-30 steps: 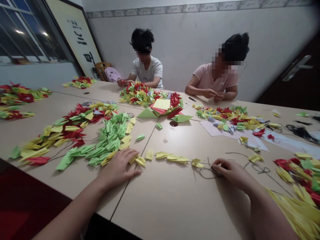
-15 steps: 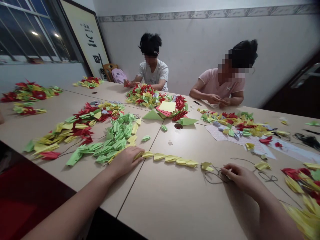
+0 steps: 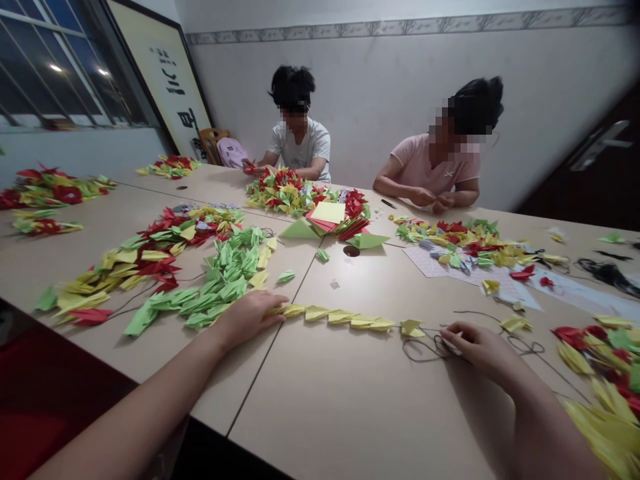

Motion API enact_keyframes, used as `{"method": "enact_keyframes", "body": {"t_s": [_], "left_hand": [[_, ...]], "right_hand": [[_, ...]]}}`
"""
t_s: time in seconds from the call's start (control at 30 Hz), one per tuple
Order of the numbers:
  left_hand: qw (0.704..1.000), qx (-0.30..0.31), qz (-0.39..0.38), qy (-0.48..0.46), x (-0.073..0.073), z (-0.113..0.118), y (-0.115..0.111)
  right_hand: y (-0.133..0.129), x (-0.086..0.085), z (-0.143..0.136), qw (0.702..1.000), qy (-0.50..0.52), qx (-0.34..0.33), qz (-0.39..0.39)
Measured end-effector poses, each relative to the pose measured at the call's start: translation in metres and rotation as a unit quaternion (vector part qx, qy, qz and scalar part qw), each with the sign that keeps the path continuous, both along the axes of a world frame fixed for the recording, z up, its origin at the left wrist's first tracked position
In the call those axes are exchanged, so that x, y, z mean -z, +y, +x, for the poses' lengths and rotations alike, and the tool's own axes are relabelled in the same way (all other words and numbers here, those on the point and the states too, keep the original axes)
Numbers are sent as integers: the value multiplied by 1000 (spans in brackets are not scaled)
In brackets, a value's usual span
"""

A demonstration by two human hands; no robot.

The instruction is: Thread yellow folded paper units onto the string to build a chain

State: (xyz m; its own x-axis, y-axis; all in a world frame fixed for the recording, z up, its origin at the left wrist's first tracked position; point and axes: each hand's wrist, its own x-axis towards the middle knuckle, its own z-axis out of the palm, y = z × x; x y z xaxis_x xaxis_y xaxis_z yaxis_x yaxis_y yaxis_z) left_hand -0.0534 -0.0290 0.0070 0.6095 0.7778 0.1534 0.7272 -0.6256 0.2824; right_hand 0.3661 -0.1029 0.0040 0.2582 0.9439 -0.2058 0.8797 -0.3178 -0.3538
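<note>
A row of yellow folded-paper pieces [image 3: 370, 323] is threaded on a dark string and lies across the table in front of me. My left hand [image 3: 251, 319] rests at its left end, fingers closed over the yellow pieces. A single yellow piece [image 3: 411, 327] sits apart on the string to the right. Beyond it, my right hand [image 3: 475, 341] pinches the dark string [image 3: 425, 350], whose slack loops lie beside the fingertips. Green folded pieces [image 3: 220, 283] bunch in a curved strand just past my left hand.
Red, yellow and green folded pieces [image 3: 600, 347] lie at my right. A stack of square paper [image 3: 329, 212] stands mid-table. Two people sit opposite, one in a white shirt [image 3: 310, 143], one in a pink shirt [image 3: 433, 163]. Black string [image 3: 607, 273] lies far right. A seam crosses the table [image 3: 350, 393].
The whole view has shifted slightly, with the scene sliding a little to the left. Both hands hold nearly the same places on the strand and string.
</note>
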Motion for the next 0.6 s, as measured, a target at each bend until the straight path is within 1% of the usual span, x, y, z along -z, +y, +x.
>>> {"method": "enact_keyframes", "body": {"t_s": [0.13,0.23,0.3,0.37,0.4,0.5,0.6], "left_hand": [[1000,25,12,13,-4,1,1],[999,30,28,13,-11,9,0],[999,26,42,14,-15,25,-3],[998,31,44,30,-15,48,-10],[998,36,36,40,-13,60,-15],[998,20,-3,61,-4,95,-33],[995,16,-47,87,6,116,-48]], "right_hand": [[0,-1,-1,1000,4,-1,8],[0,-3,-3,1000,1,1,3],[-1,-4,-5,1000,3,1,-7],[-1,-6,-7,1000,11,-4,-9],[-1,-6,-8,1000,16,-6,-7],[-1,-7,-10,1000,21,-8,-4],[0,-6,-9,1000,20,-12,-5]]}}
